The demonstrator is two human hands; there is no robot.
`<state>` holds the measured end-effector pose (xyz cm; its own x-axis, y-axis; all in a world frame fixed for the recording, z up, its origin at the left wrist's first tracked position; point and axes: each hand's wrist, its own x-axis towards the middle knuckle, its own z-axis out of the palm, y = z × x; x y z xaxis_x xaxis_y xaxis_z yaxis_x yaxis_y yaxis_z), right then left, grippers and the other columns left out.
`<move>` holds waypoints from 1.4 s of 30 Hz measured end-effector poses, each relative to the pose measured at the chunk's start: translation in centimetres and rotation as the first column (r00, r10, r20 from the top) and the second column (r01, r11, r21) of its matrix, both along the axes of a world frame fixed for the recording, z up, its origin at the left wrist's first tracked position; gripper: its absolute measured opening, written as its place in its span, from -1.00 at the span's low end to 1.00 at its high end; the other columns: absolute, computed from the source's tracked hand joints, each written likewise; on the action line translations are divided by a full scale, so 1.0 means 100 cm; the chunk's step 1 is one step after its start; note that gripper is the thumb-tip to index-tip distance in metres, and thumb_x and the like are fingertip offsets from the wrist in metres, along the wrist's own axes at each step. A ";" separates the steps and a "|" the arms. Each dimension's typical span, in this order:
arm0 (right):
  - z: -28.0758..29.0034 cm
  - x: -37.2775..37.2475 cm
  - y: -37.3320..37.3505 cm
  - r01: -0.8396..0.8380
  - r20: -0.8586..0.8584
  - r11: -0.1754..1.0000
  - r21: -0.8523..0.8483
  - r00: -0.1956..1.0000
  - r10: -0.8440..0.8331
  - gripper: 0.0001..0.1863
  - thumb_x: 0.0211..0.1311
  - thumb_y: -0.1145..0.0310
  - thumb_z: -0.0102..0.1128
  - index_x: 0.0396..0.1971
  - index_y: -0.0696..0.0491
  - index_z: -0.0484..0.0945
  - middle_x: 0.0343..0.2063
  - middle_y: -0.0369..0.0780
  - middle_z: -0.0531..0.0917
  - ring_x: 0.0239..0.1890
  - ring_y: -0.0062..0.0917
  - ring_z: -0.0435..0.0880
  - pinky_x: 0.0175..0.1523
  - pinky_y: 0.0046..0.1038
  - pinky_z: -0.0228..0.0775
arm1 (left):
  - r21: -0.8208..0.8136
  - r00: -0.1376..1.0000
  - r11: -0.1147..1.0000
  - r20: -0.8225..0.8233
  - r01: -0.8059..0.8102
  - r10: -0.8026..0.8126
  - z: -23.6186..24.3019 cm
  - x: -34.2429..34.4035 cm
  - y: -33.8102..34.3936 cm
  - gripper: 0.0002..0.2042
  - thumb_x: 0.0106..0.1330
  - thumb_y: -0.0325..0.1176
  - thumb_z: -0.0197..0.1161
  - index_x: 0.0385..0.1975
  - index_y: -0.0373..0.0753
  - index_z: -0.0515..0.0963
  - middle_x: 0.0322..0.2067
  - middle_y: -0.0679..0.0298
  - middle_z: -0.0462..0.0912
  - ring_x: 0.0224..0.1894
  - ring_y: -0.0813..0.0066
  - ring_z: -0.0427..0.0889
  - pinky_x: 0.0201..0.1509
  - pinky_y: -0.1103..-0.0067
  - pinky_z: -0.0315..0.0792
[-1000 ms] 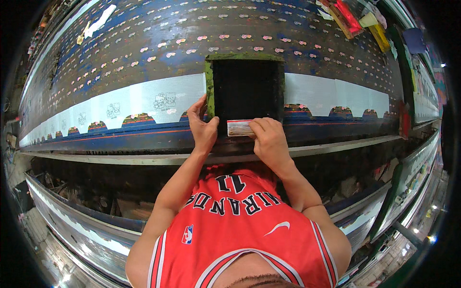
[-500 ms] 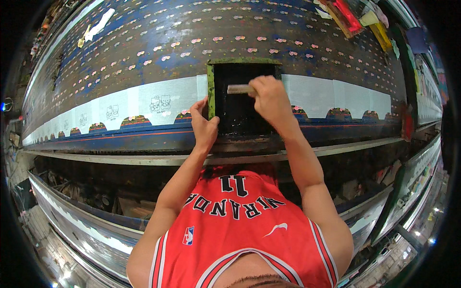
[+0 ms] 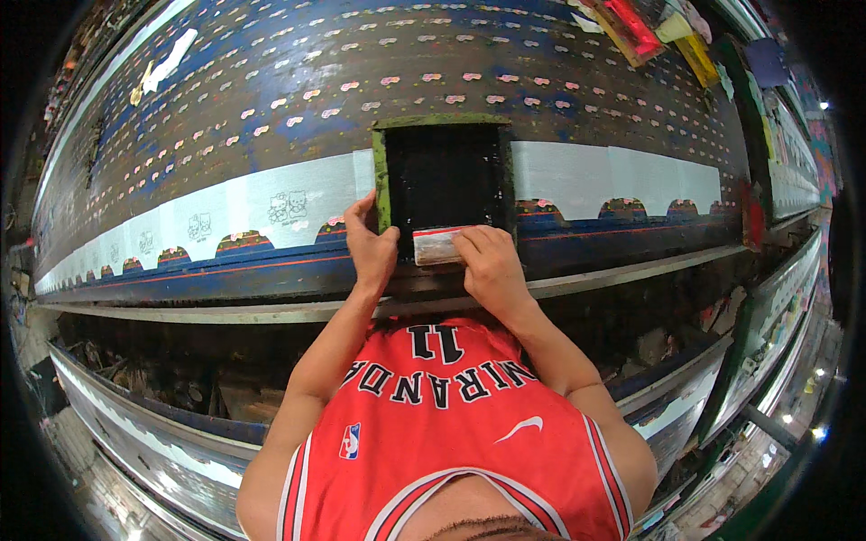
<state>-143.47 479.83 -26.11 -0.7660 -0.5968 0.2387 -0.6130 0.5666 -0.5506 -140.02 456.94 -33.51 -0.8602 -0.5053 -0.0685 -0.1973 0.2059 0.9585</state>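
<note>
A square screen frame with green edges [image 3: 382, 180] and black mesh [image 3: 442, 176] lies over a row of pale panels with scalloped lower edges [image 3: 564, 176]; some panels left of it bear dark outline drawings of two small figures [image 3: 287, 207]. My left hand [image 3: 370, 248] grips the frame's near left corner, fingers bent along its outer side. My right hand [image 3: 489, 266] is closed on a flat squeegee [image 3: 433, 248] with a red line along its top, held crosswise at the mesh's near edge.
The long dark table [image 3: 271, 99] carries rows of small pink prints. A white scrap [image 3: 171, 59] lies top left. Red [image 3: 640, 32] and yellow [image 3: 695, 63] tools sit top right. A metal rail [image 3: 225, 313] runs along the near edge, and another long bench with pale panels lies behind me.
Half a second ago my right hand had the squeegee up at the middle of the mesh; now it is back at the near edge. My left hand still grips the frame.
</note>
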 end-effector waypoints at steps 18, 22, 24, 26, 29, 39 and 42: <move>-0.002 -0.065 0.218 0.062 0.030 0.998 0.031 0.998 -0.063 -0.54 -0.04 0.64 0.29 -0.02 0.13 0.65 0.01 -0.13 0.71 0.12 -0.17 0.65 0.30 -0.12 0.44 | 0.123 0.959 0.991 -0.283 0.044 -0.008 -0.019 -0.057 0.226 -0.31 0.13 -0.77 0.23 0.34 -0.41 0.23 0.44 -0.14 0.39 0.51 0.09 0.40 0.64 0.25 0.23; -0.013 -0.075 0.252 0.062 0.028 0.998 0.026 0.998 -0.063 -0.54 -0.04 0.64 0.29 -0.03 0.13 0.65 0.00 -0.14 0.71 0.12 -0.18 0.65 0.30 -0.13 0.44 | 0.164 0.983 0.986 -0.183 0.013 0.018 -0.014 -0.069 0.262 -0.31 0.11 -0.77 0.23 0.33 -0.42 0.23 0.42 -0.14 0.40 0.50 0.09 0.41 0.64 0.27 0.20; -0.014 -0.080 0.261 0.044 0.011 0.998 0.032 0.999 -0.045 -0.62 0.04 0.55 0.30 -0.07 0.12 0.65 -0.04 -0.17 0.71 0.08 -0.23 0.65 0.26 -0.15 0.44 | 0.134 0.991 0.991 -0.136 0.004 0.015 -0.016 -0.072 0.270 -0.31 0.10 -0.77 0.25 0.32 -0.41 0.22 0.42 -0.15 0.40 0.50 0.08 0.40 0.64 0.27 0.20; -0.014 -0.082 0.265 0.023 0.005 0.999 0.034 1.000 -0.024 -0.67 0.07 0.51 0.30 -0.10 0.11 0.66 -0.08 -0.18 0.70 0.05 -0.26 0.65 0.23 -0.16 0.44 | 0.059 0.994 0.998 -0.112 0.016 -0.009 -0.025 -0.072 0.267 -0.30 0.09 -0.76 0.27 0.30 -0.39 0.21 0.43 -0.16 0.39 0.51 0.08 0.40 0.62 0.26 0.21; -0.014 -0.087 0.269 -0.015 0.034 1.000 0.027 0.999 0.014 -0.70 0.05 0.51 0.30 -0.15 0.09 0.67 -0.15 -0.19 0.71 0.00 -0.25 0.65 0.17 -0.16 0.44 | 0.054 0.998 0.999 -0.070 0.003 0.001 -0.022 -0.076 0.271 -0.31 0.10 -0.76 0.27 0.30 -0.42 0.21 0.42 -0.18 0.40 0.51 0.08 0.39 0.63 0.30 0.19; -0.025 -0.205 0.229 0.045 -0.021 0.999 -0.006 0.999 -0.045 -0.74 0.06 0.59 0.26 -0.21 0.08 0.68 -0.15 -0.11 0.76 -0.05 -0.09 0.68 0.07 -0.08 0.49 | -0.043 0.999 0.999 -0.026 0.026 -0.027 -0.023 -0.079 0.268 -0.34 0.08 -0.73 0.29 0.27 -0.49 0.24 0.37 -0.21 0.46 0.48 0.10 0.44 0.63 0.33 0.18; -0.042 -0.195 0.230 0.065 -0.044 0.996 -0.065 0.997 -0.068 -0.69 0.04 0.62 0.23 -0.16 0.10 0.68 -0.13 -0.09 0.75 -0.02 -0.07 0.67 0.11 -0.07 0.48 | 0.042 0.998 0.999 -0.058 0.015 -0.012 -0.020 -0.077 0.271 -0.32 0.06 -0.73 0.31 0.27 -0.47 0.26 0.36 -0.18 0.48 0.46 0.10 0.45 0.63 0.33 0.19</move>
